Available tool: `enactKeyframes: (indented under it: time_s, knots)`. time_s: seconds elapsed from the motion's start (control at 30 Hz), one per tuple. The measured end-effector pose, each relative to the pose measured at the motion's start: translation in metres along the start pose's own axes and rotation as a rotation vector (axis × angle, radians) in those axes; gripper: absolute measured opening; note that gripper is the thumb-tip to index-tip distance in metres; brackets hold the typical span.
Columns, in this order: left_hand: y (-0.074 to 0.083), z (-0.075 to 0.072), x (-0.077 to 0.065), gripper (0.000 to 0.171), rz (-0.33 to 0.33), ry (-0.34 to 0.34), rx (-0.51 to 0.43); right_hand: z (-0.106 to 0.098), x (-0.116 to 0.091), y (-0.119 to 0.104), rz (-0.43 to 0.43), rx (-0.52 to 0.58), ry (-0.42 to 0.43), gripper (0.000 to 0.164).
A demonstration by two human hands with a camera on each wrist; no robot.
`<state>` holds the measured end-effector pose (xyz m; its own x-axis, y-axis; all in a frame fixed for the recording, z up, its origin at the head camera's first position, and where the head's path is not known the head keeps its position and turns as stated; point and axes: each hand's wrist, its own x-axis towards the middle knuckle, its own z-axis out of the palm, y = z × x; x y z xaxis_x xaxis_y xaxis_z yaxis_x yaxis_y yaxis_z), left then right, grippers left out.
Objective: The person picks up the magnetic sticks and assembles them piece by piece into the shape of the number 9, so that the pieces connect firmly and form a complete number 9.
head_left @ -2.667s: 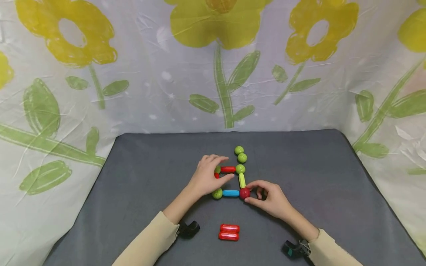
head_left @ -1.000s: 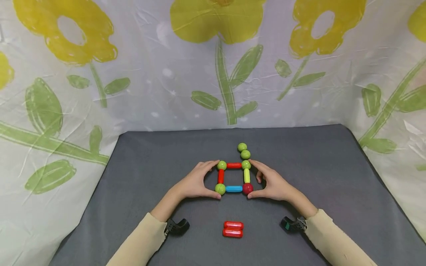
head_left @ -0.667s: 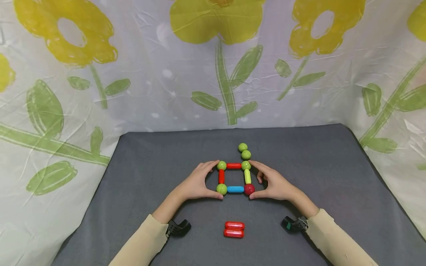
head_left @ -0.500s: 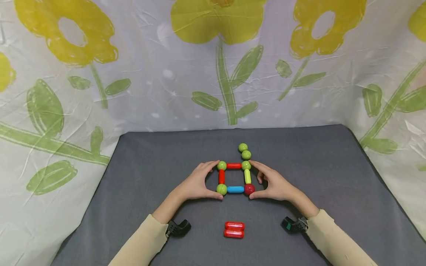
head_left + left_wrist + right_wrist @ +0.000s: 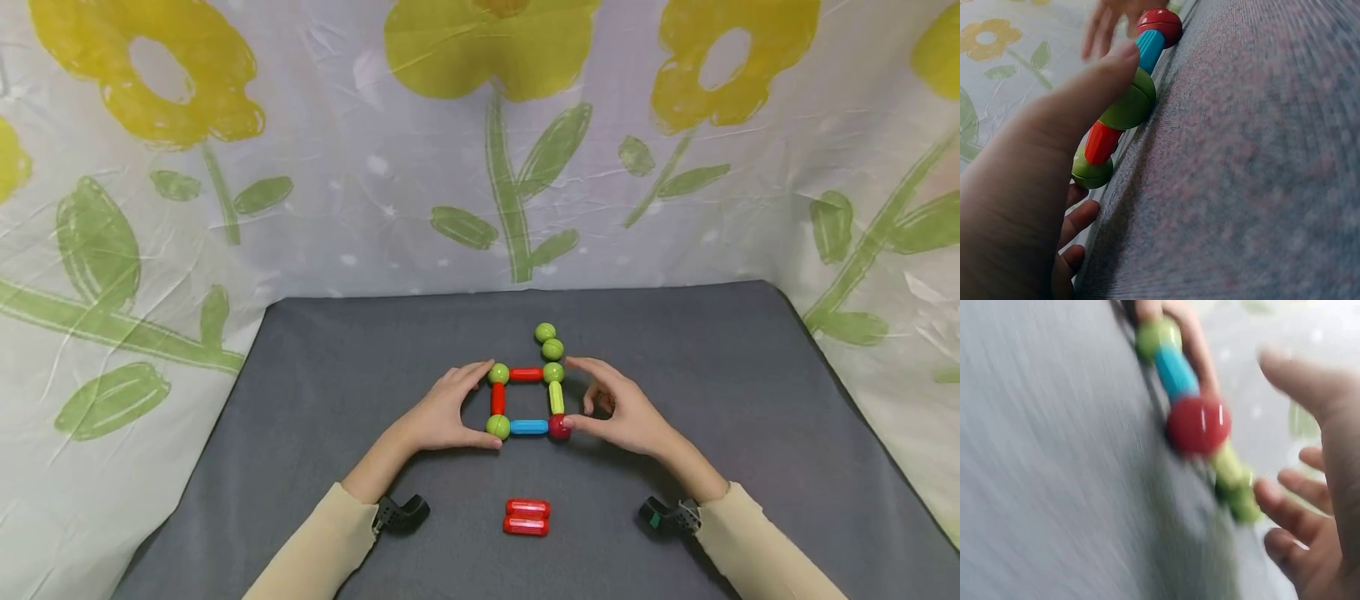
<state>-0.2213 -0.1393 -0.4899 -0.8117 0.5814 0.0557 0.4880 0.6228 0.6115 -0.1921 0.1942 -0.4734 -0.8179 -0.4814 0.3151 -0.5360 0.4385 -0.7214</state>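
On the dark cloth lies a square (image 5: 529, 427) of toy building rods and balls. Its corners are three green balls and one red ball (image 5: 558, 427); the rods are two red, one blue and one yellow-green. My left hand (image 5: 438, 410) holds the square's left side, thumb at the near green ball (image 5: 498, 427) and index finger at the far green ball (image 5: 498, 373). By the right side, my right hand (image 5: 626, 412) has its thumb and index finger spread. In the right wrist view that hand (image 5: 1310, 506) is apart from the red ball (image 5: 1199, 425), with some blur.
Two loose green balls (image 5: 552, 349) stand in a line beyond the far right corner. Nearer me, two red rods (image 5: 527, 517) lie side by side. A flower-printed curtain (image 5: 337, 167) hangs behind the table's far edge.
Both hands came to the square's sides, and its left side came into view. Just now my right hand has lifted away from the red ball; my left hand has kept its place.
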Motion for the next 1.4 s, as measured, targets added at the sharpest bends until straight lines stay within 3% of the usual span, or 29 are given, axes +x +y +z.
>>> enactKeyframes:
  time_s: [0.1,0.23,0.33,0.43,0.73,0.83,0.93,1.07,1.2,1.3,1.4]
  knots:
    - [0.0,0.0,0.0,0.117,-0.007,0.004,-0.009,0.014,-0.014,-0.022,-0.029,0.039,0.076,0.045]
    - [-0.002,0.0,-0.001,0.117,-0.032,0.008,-0.01,0.04,-0.034,-0.046,-0.034,0.078,0.0,0.023]
    - [-0.002,-0.001,0.0,0.116,-0.044,0.013,-0.004,0.056,-0.045,-0.054,-0.016,0.067,-0.056,0.018]
    - [-0.002,-0.002,0.002,0.115,-0.041,0.02,0.004,0.063,-0.051,-0.055,-0.011,0.059,-0.048,0.014]
    - [-0.001,0.0,0.004,0.116,-0.028,-0.003,0.012,0.063,-0.059,-0.054,-0.095,0.01,-0.077,0.023]
    - [0.0,0.0,0.002,0.116,-0.025,-0.004,0.01,0.064,-0.061,-0.057,-0.118,-0.002,-0.065,0.026]
    - [0.001,0.0,0.0,0.115,-0.023,-0.002,0.011,0.064,-0.062,-0.06,-0.102,0.006,0.006,0.025]
    - [0.001,-0.001,0.0,0.115,-0.02,0.0,0.01,0.053,-0.06,-0.061,0.009,-0.022,0.185,0.026]
    - [0.001,-0.001,0.0,0.116,-0.016,0.002,0.006,0.034,-0.06,-0.06,0.23,-0.078,0.346,0.02]
    - [0.001,0.0,0.001,0.116,-0.017,0.0,0.008,0.022,-0.062,-0.058,0.384,-0.082,0.378,0.014]
    - [0.001,0.0,0.0,0.116,-0.018,-0.004,0.008,0.018,-0.063,-0.057,0.457,-0.066,0.354,0.012]
